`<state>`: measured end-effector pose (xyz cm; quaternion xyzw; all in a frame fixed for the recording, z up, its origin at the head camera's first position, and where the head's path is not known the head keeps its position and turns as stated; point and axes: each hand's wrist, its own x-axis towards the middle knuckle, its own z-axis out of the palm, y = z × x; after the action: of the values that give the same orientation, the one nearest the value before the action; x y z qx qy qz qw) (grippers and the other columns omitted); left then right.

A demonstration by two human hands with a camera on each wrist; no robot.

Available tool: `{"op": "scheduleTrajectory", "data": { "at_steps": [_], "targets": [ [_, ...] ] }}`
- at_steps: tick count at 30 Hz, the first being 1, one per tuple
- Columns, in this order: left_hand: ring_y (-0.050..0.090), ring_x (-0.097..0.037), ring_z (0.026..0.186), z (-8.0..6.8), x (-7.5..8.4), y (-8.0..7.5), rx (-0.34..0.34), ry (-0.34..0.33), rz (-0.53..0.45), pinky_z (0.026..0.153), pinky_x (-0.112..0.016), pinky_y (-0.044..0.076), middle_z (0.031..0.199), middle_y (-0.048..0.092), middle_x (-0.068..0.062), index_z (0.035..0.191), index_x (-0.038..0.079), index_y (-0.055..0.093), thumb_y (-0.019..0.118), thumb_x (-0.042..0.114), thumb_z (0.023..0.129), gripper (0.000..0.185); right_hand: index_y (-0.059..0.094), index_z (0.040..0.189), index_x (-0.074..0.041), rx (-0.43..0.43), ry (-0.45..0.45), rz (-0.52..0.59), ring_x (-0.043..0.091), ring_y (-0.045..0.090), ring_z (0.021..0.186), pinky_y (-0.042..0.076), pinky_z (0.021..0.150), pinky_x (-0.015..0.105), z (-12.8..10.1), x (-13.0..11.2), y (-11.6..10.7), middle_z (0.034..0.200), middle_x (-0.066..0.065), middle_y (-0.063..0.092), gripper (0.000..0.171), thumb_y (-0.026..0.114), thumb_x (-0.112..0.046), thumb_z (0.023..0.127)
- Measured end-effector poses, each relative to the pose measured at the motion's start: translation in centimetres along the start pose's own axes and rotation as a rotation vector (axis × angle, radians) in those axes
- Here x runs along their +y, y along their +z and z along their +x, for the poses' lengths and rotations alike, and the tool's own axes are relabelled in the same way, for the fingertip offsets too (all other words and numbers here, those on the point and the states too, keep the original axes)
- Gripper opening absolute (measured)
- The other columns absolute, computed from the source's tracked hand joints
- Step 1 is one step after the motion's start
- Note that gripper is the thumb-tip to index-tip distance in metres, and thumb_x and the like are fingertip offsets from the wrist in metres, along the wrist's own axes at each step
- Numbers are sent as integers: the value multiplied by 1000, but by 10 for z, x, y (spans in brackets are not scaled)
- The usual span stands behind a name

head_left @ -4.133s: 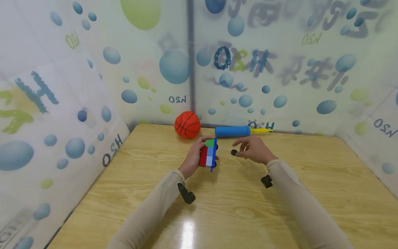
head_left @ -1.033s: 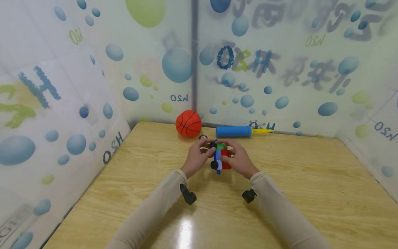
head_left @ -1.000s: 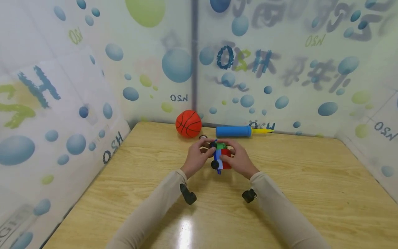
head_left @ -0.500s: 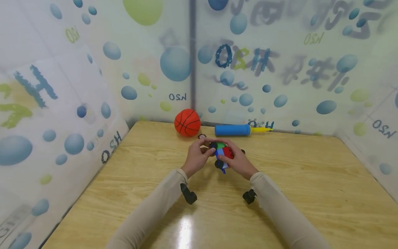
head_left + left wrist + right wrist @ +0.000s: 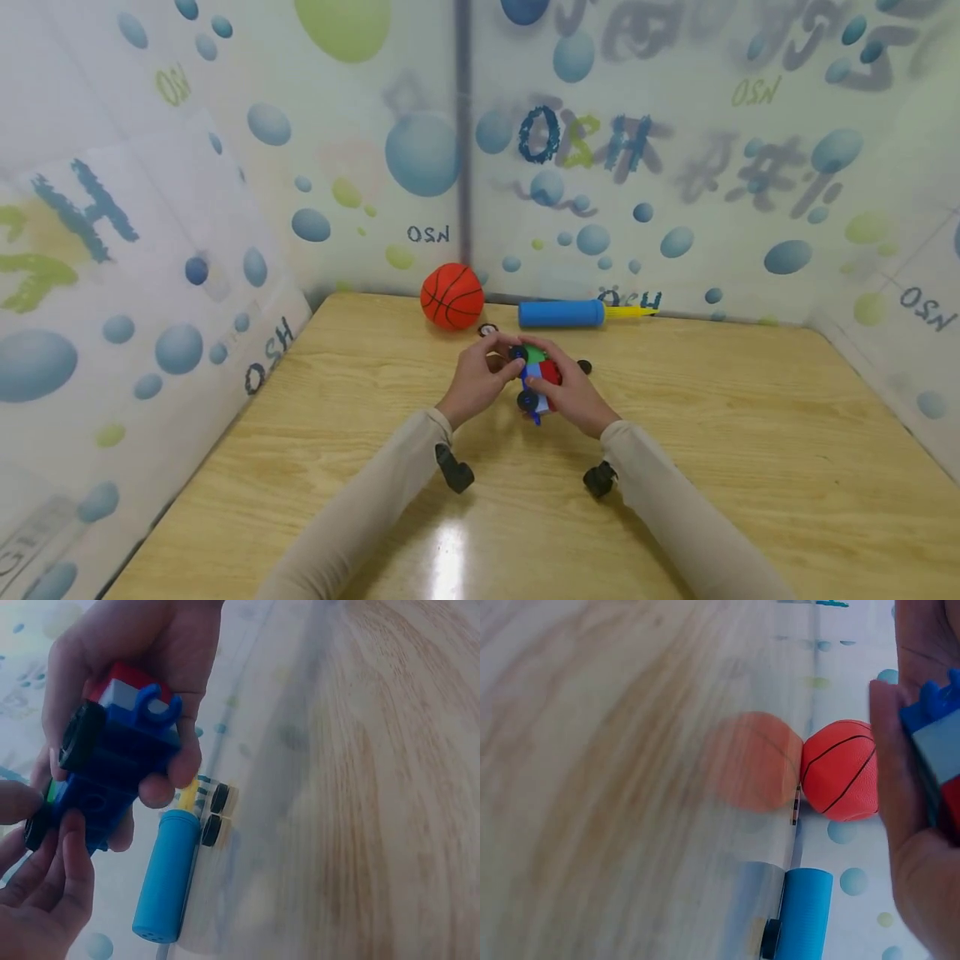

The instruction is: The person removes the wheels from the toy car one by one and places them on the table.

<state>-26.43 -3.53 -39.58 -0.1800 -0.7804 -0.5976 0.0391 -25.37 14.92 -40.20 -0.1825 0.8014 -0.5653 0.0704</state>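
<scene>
A toy car (image 5: 536, 377) built of red, blue, green and white blocks with black wheels is held just above the table between both hands. My right hand (image 5: 558, 385) grips its body from the right, fingers curled round the blocks (image 5: 120, 742). My left hand (image 5: 498, 364) pinches a black wheel (image 5: 36, 826) at the car's far end between thumb and fingers. In the right wrist view only the palm (image 5: 911, 840) and a blue and grey corner of the car (image 5: 934, 724) show.
An orange basketball (image 5: 452, 297) and a blue pump (image 5: 561, 313) with a yellow nozzle lie at the back wall. A loose black wheel (image 5: 584, 366) sits right of the hands, a small ring (image 5: 488, 330) behind them. Patterned walls enclose the wooden table (image 5: 750, 433).
Four seconds ago my left hand alone held the car and the right reached for a loose wheel. Now the right grips the car, tilted slightly, and the left pinches a wheel.
</scene>
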Motion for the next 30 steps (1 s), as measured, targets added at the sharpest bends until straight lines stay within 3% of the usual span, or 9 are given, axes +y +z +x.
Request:
{"op": "scheduleTrajectory", "data": {
  "at_steps": [4, 9, 15, 19, 23, 26, 30],
  "targets": [
    [59, -16, 73, 0, 1, 0, 12, 6, 8, 65, -20, 48, 97, 61, -12, 117, 9, 66, 72, 11, 92, 26, 38, 153, -26, 18, 3, 41, 26, 60, 107, 60, 83, 38, 0, -1, 2, 147, 15, 46, 56, 60, -17, 101],
    [56, -16, 68, 1, 1, 0, 28, 26, 8, 63, -21, 47, 92, 61, -14, 113, 8, 67, 75, 11, 89, 25, 39, 151, -26, 23, 5, 106, 30, 64, 107, 63, 72, 43, -3, -1, 7, 139, 19, 49, 54, 60, -17, 101],
    [61, -11, 70, 3, 1, 0, 35, 9, -12, 66, -20, 51, 99, 66, -15, 108, 5, 65, 77, 10, 88, 24, 40, 148, -23, 49, -14, 107, 26, 65, 100, 63, 71, 41, -6, -4, 10, 135, 21, 50, 51, 59, -14, 101],
    [61, -9, 69, 5, 2, 2, 36, -18, -65, 65, -20, 51, 98, 65, -13, 105, 3, 62, 76, 11, 89, 23, 38, 148, -20, 43, -14, 145, 35, 66, 102, 62, 68, 45, -6, -7, 12, 138, 22, 47, 51, 58, -12, 102],
    [60, -11, 67, 8, 0, 4, 30, -10, -81, 63, -20, 51, 91, 59, -9, 103, 1, 60, 76, 11, 90, 23, 39, 146, -21, 62, -21, 94, 30, 65, 99, 62, 68, 38, -8, -8, 13, 138, 21, 50, 50, 59, -15, 101],
    [59, -13, 65, 8, 0, 4, 14, 18, -58, 60, -20, 49, 85, 56, -7, 99, 1, 59, 75, 11, 90, 21, 41, 146, -21, 92, -29, 31, 22, 63, 96, 59, 73, 32, -9, -7, 14, 135, 19, 53, 50, 61, -16, 100],
    [55, -12, 68, 9, 1, 3, 6, 49, -16, 60, -20, 46, 81, 51, -4, 92, 3, 58, 75, 13, 90, 21, 43, 144, -21, 135, -38, -22, 22, 64, 94, 56, 76, 30, -9, -6, 16, 130, 18, 57, 50, 63, -16, 98]
  ]
}}
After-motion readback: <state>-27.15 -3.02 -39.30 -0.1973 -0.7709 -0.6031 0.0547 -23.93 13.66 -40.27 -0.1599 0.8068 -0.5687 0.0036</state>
